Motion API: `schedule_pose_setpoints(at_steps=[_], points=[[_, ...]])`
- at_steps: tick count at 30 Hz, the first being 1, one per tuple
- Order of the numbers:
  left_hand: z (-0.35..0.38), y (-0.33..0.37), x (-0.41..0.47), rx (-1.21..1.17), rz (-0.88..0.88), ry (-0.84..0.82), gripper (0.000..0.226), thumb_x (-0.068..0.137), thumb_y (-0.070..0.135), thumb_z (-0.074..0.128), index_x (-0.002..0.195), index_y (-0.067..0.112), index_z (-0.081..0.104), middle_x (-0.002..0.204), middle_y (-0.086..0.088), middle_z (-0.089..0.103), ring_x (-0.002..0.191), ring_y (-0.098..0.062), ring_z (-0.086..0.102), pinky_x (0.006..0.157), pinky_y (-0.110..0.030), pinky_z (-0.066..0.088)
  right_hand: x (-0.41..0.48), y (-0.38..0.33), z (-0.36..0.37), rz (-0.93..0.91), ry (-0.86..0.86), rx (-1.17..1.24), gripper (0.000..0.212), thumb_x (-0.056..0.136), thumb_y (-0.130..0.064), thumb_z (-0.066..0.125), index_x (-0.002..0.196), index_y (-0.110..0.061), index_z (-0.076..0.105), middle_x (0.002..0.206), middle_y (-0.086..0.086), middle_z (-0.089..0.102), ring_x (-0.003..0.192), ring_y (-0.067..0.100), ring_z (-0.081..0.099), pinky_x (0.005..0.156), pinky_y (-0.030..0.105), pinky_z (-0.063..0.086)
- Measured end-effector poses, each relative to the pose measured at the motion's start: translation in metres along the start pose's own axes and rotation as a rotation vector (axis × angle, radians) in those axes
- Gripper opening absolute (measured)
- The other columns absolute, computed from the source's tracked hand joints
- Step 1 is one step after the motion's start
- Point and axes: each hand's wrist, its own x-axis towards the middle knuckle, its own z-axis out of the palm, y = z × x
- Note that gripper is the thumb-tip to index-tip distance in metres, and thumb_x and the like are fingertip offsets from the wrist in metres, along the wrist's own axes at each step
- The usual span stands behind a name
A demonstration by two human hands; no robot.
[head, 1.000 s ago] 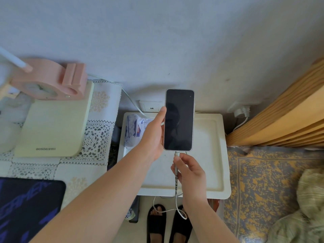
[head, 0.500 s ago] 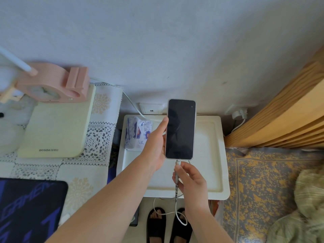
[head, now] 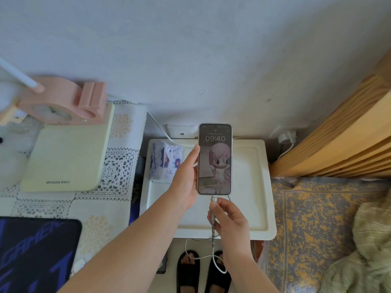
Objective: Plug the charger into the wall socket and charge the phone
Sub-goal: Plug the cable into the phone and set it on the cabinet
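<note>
The phone [head: 215, 159] is held upright above the white tray table [head: 265, 187], its screen lit and reading 09:40, with the charging cable [head: 213, 227] meeting its bottom edge. The left hand [head: 187, 178] reaches up from a long outstretched forearm and grips the phone along its left side, thumb lying up the edge. Just below, the right hand [head: 229, 220] pinches the cable's connector end between thumb and fingers, and the cord hangs down toward the black sandals [head: 203, 271].

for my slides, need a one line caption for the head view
Left hand holds lit phone above white tray; right hand pinches the cable at its port.
</note>
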Motion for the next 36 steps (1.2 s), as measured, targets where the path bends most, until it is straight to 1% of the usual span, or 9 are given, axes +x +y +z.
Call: schedule_pose_setpoints(at_steps=[5, 10, 14, 17, 20, 22, 26, 32, 36], points=[[0.001, 0.0, -0.003, -0.022, -0.011, 0.008, 0.048, 0.088, 0.058, 0.054, 0.114, 0.021, 0.071, 0.113, -0.012, 0.075, 0.093, -0.028, 0.073, 0.076, -0.04, 0.059, -0.001, 0.002, -0.001, 0.006, 0.003, 0.01, 0.006, 0.086, -0.017, 0.068, 0.081, -0.018, 0.072, 0.061, 0.002, 0.057, 0.063, 0.018, 0.048, 0.071, 0.036, 0.042], [0.002, -0.001, -0.003, -0.028, -0.011, 0.014, 0.049, 0.088, 0.057, 0.054, 0.115, 0.019, 0.07, 0.113, -0.014, 0.074, 0.094, -0.03, 0.072, 0.082, -0.042, 0.057, 0.0, 0.002, -0.002, 0.015, 0.003, 0.023, 0.004, 0.085, -0.016, 0.068, 0.083, -0.015, 0.071, 0.061, 0.002, 0.056, 0.062, 0.018, 0.048, 0.071, 0.037, 0.042], [0.001, -0.002, -0.003, -0.031, -0.008, 0.022, 0.051, 0.088, 0.058, 0.054, 0.118, 0.019, 0.069, 0.116, -0.015, 0.073, 0.099, -0.031, 0.071, 0.079, -0.041, 0.058, 0.0, 0.002, -0.002, 0.015, -0.001, 0.023, 0.004, 0.086, -0.015, 0.068, 0.086, -0.012, 0.071, 0.061, 0.002, 0.057, 0.063, 0.018, 0.048, 0.071, 0.036, 0.042], [0.0, -0.004, -0.001, -0.03, -0.005, 0.023, 0.052, 0.088, 0.058, 0.054, 0.12, 0.019, 0.068, 0.115, -0.014, 0.074, 0.104, -0.033, 0.071, 0.085, -0.044, 0.057, -0.001, 0.003, -0.003, 0.02, 0.0, 0.022, 0.003, 0.086, -0.015, 0.068, 0.085, -0.013, 0.07, 0.06, 0.002, 0.057, 0.063, 0.019, 0.048, 0.071, 0.036, 0.043], [-0.001, -0.006, 0.0, -0.037, 0.004, 0.019, 0.05, 0.087, 0.059, 0.055, 0.115, 0.02, 0.07, 0.103, -0.011, 0.077, 0.093, -0.029, 0.074, 0.08, -0.042, 0.058, -0.002, 0.004, -0.004, 0.027, 0.005, 0.016, 0.003, 0.085, -0.015, 0.068, 0.086, -0.013, 0.07, 0.06, 0.001, 0.058, 0.064, 0.019, 0.049, 0.07, 0.036, 0.044], [-0.003, -0.007, 0.001, -0.037, 0.003, 0.018, 0.048, 0.086, 0.059, 0.056, 0.112, 0.021, 0.071, 0.1, -0.01, 0.078, 0.09, -0.028, 0.074, 0.079, -0.041, 0.058, -0.002, 0.004, -0.004, 0.028, 0.0, 0.011, 0.005, 0.085, -0.016, 0.068, 0.088, -0.012, 0.07, 0.061, 0.002, 0.058, 0.063, 0.018, 0.049, 0.071, 0.036, 0.044], [-0.004, -0.009, 0.002, -0.028, -0.002, 0.018, 0.046, 0.086, 0.06, 0.056, 0.108, 0.022, 0.072, 0.103, -0.011, 0.077, 0.092, -0.03, 0.074, 0.079, -0.042, 0.059, -0.003, 0.005, -0.005, 0.02, -0.009, -0.009, 0.007, 0.085, -0.018, 0.068, 0.087, -0.012, 0.071, 0.061, 0.002, 0.056, 0.063, 0.017, 0.048, 0.071, 0.035, 0.042], [-0.004, -0.01, 0.002, -0.028, -0.005, 0.025, 0.048, 0.086, 0.06, 0.056, 0.111, 0.021, 0.072, 0.112, -0.013, 0.075, 0.103, -0.034, 0.071, 0.089, -0.048, 0.056, -0.003, 0.005, -0.003, 0.022, -0.006, -0.01, 0.005, 0.086, -0.017, 0.068, 0.083, -0.015, 0.071, 0.06, 0.0, 0.057, 0.063, 0.018, 0.048, 0.069, 0.036, 0.042], [-0.007, -0.01, 0.003, -0.028, -0.003, 0.002, 0.044, 0.086, 0.06, 0.056, 0.103, 0.023, 0.073, 0.103, -0.009, 0.078, 0.093, -0.029, 0.075, 0.078, -0.041, 0.059, -0.002, 0.007, -0.003, 0.023, 0.0, -0.009, 0.004, 0.085, -0.017, 0.068, 0.085, -0.015, 0.071, 0.06, -0.001, 0.058, 0.064, 0.018, 0.049, 0.07, 0.036, 0.043]])
